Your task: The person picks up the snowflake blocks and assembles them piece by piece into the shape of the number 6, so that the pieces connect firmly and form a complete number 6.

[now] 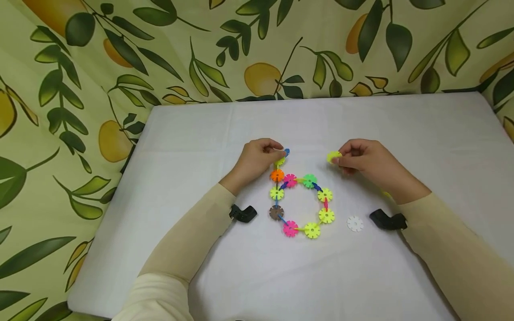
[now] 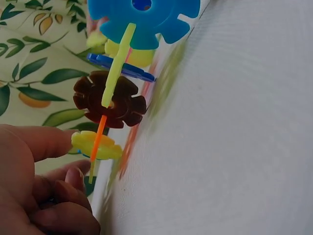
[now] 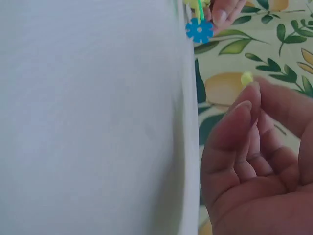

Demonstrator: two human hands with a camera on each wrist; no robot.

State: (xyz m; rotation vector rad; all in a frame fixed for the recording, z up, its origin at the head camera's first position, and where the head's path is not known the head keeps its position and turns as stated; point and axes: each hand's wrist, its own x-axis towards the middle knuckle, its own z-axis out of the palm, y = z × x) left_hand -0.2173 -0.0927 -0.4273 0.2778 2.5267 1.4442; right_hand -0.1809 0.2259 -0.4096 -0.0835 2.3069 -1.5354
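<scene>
Notched plastic discs, slotted edge to edge, form a ring with a short tail on the table. The ring has a pink disc (image 1: 290,228), a brown disc (image 1: 276,212) and a green disc (image 1: 309,181), among others. My left hand (image 1: 254,161) pinches the tail's far end, where a blue disc (image 1: 287,152) and a yellow-green disc (image 1: 279,162) join beyond an orange disc (image 1: 277,175). To the right, apart from the chain, my right hand (image 1: 367,164) pinches a loose yellow disc (image 1: 333,156) between thumb and fingertips; in the right wrist view fingers mostly hide it.
A loose white disc (image 1: 355,224) lies right of the ring, on the white-covered table (image 1: 192,133). Another yellow piece (image 1: 386,194) is partly hidden by the right wrist. Black wrist mounts (image 1: 243,214) sit on both forearms. A leaf-patterned cloth (image 1: 225,53) hangs behind the table.
</scene>
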